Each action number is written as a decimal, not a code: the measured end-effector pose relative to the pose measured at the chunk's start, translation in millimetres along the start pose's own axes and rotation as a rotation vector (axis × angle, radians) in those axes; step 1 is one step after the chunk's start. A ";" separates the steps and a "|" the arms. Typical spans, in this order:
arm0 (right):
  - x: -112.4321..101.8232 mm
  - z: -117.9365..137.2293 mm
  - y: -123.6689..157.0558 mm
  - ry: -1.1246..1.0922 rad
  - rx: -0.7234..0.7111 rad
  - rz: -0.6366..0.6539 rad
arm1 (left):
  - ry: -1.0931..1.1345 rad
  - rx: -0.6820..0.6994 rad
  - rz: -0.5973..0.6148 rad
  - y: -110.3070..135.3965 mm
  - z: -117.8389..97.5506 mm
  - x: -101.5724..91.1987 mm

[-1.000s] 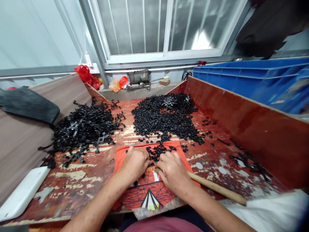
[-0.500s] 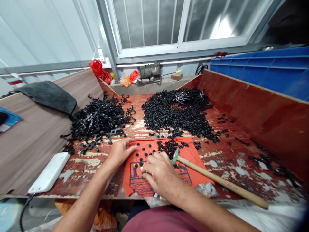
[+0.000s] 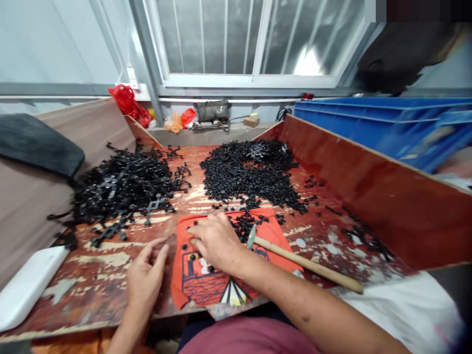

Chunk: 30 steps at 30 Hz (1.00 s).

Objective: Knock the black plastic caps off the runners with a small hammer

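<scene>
On the table lies an orange cloth (image 3: 271,226) with a printed pattern, several small black button-shaped pieces (image 3: 185,247) scattered over it. My right hand (image 3: 217,243) is over its left part, fingers bent and pinching down around a small black piece at the fingertips, mostly hidden. Beside the cloth's left edge, my left hand (image 3: 145,270) hovers with thumb and fingers loosely curved and apart; I see nothing in it. A hammer (image 3: 309,263) rests with its head on the cloth near a cluster of black pieces, its wooden handle pointing right.
A heap of small black pieces (image 3: 247,172) lies behind the cloth, and a heap of branched black parts (image 3: 121,187) to the left. A white device (image 3: 31,285) is at the left front. Wooden boards (image 3: 354,191) wall the table; a blue crate (image 3: 350,118) stands beyond the right one.
My left hand has left the cloth and moved toward me, to the left of it. My right hand has shifted up and left over the black pieces. The camera view has turned right.
</scene>
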State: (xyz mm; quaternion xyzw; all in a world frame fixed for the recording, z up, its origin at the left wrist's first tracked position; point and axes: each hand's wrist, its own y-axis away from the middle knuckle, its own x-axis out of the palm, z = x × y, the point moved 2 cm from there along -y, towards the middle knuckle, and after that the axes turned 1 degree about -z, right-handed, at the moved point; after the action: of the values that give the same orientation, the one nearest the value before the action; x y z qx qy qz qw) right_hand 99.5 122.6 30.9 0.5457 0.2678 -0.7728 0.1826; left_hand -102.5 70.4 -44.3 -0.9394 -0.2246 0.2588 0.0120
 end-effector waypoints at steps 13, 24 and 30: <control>-2.6 -58.0 71.1 0.015 0.037 -0.121 | -0.300 0.578 0.166 20.7 -83.1 25.7; -30.2 -57.8 117.0 -0.193 0.061 -0.291 | -0.872 0.792 0.659 17.9 -145.8 106.7; -22.9 -53.5 143.9 -0.258 0.096 -0.288 | -0.801 0.828 0.816 4.5 -141.2 121.9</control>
State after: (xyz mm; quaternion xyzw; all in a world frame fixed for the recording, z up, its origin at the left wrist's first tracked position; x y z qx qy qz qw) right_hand 229.7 41.5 7.6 0.4060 0.2804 -0.8664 0.0767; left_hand 62.1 131.7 18.7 -0.6993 0.2754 0.6326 0.1870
